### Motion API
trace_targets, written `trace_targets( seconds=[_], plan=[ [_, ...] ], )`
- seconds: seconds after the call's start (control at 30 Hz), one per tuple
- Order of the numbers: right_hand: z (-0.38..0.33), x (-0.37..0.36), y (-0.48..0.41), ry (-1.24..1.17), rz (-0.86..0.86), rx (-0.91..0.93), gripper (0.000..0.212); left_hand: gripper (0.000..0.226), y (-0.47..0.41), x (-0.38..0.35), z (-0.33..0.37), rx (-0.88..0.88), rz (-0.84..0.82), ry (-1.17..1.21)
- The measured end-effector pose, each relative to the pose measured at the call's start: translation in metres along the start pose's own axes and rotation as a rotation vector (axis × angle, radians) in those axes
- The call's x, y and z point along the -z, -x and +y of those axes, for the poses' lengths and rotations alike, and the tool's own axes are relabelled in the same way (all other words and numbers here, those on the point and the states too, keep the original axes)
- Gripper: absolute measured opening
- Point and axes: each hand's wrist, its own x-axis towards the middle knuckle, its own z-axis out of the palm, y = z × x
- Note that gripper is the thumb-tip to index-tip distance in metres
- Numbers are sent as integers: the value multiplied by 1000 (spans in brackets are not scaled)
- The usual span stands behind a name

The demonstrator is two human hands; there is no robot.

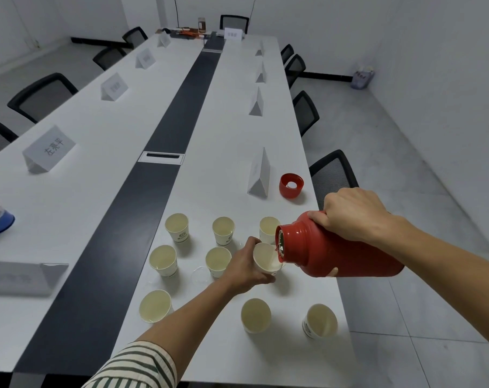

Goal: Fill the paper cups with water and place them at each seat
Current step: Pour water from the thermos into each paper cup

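Head view: left hand (244, 266) wrapped round tilted paper cup (265, 259), right hand (352, 215) gripping thermos (330, 250) handle.

Left hand (244, 266) reaches fwd from the bottom, arm stretched out, striped sleeve (134, 365) pushed up by the elbow. Fingers are curled round a paper cup (265, 259), tipping it a bit to the right. Right hand (352, 214) comes in from the right side, arm bare, wrist bent, fist closed tight on the handle of a red flask (330, 250), held tipped w/ its mouth at the cup.
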Motion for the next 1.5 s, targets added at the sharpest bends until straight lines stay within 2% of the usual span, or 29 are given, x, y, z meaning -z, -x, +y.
trace_targets(
  seconds=[1.5],
  plan=[
    [-2,2,-5,35,-1,11,56,75,-2,0,0,13,-17,12]
  ],
)
